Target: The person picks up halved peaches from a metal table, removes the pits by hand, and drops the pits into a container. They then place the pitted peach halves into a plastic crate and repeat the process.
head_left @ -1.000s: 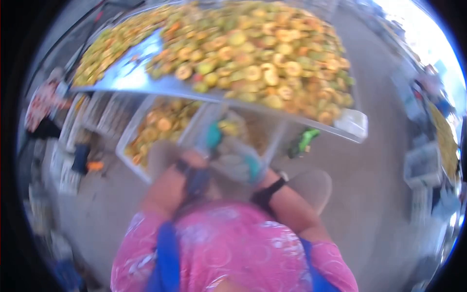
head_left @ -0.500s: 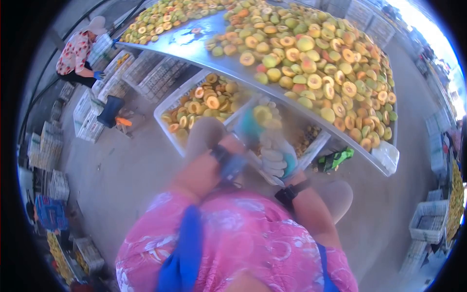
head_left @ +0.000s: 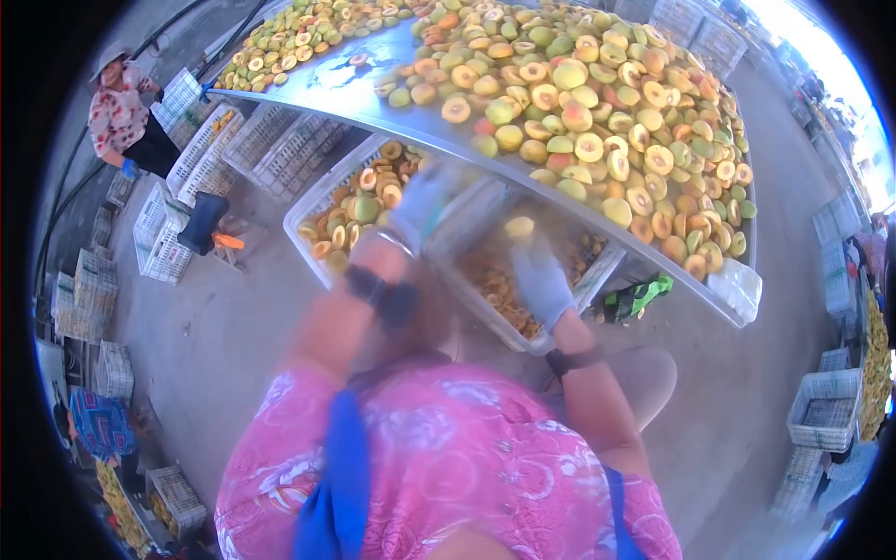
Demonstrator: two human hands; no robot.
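Observation:
My left hand [head_left: 417,207], gloved and blurred by motion, is over the right side of the left crate [head_left: 303,207], which holds halved fruit. Its fingers are too smeared to read. My right hand [head_left: 541,280], in a pale glove, is above the right crate [head_left: 518,343], with small brown pieces inside. At its fingertips is a yellow fruit half [head_left: 520,227]. Just beyond both crates runs the edge of a metal table [head_left: 373,89], heaped with green and yellow fruit halves [head_left: 597,121].
A person [head_left: 126,112] in a hat stands at the upper left near stacked crates [head_left: 210,154]. A dark stool [head_left: 203,222] is on the left floor. A green and black bag [head_left: 639,297] lies right of the crates. Another crate [head_left: 826,411] is far right.
My hands have moved apart, the left one toward the left crate, the right one staying over the right crate. The person at the upper left has straightened up.

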